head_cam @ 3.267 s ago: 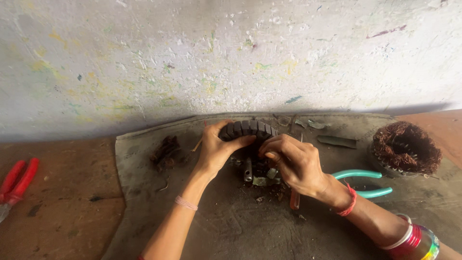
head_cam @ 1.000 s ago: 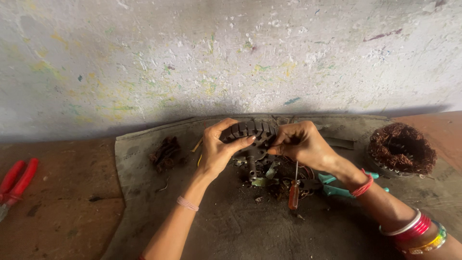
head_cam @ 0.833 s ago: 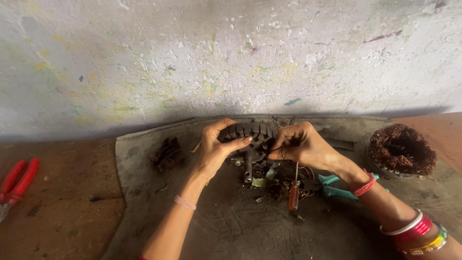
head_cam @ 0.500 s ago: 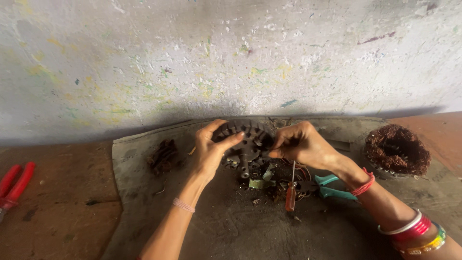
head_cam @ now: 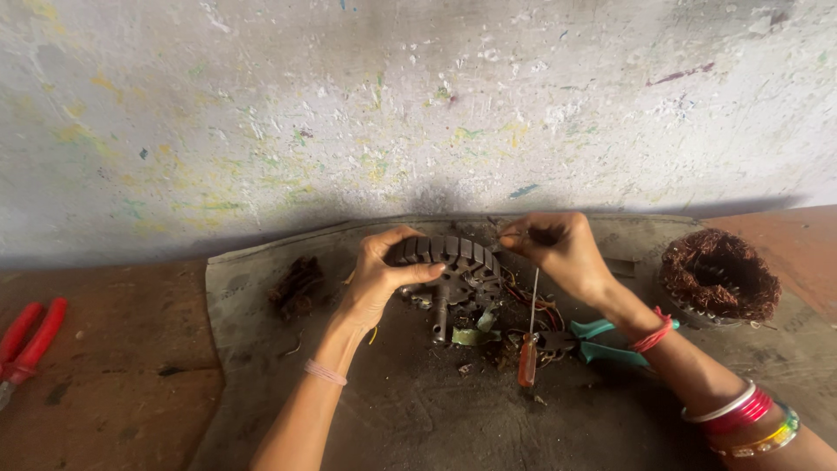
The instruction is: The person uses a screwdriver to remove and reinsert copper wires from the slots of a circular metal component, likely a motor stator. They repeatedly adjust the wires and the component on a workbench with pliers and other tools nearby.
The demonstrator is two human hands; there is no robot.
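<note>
Two hands on one job | left hand (head_cam: 377, 281) clamped round dark ribbed motor stator (head_cam: 451, 266), tilted up on grey mat (head_cam: 261, 296) | right hand (head_cam: 558, 249) fingertips pinched at its upper rim | screwdriver (head_cam: 528, 349) beside teal pliers (head_cam: 602, 342)

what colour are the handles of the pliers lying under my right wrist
Teal green handles on the pliers, lying beside the right hand's wrist; seen in the head view.
</note>
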